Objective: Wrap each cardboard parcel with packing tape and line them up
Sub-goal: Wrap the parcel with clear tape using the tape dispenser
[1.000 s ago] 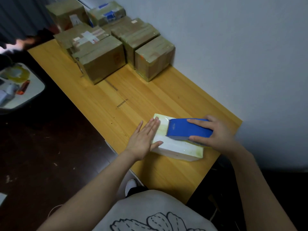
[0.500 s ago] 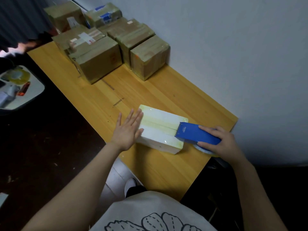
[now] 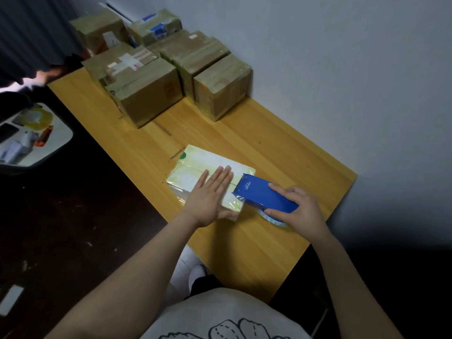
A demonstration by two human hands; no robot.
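Pressing the white parcel (image 3: 195, 165) near the table's (image 3: 244, 241) front edge, the left hand (image 3: 210, 196) lies flat. The right hand (image 3: 300, 211) grips a blue dispenser (image 3: 264, 194), lettering unreadable, at the parcel's end; taped boxes (image 3: 151, 94) fill the far corner.

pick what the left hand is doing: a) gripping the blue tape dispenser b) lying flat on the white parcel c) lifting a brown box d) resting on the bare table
b: the left hand lies flat, fingers straight, on the white parcel; the right hand grips the blue tape dispenser.
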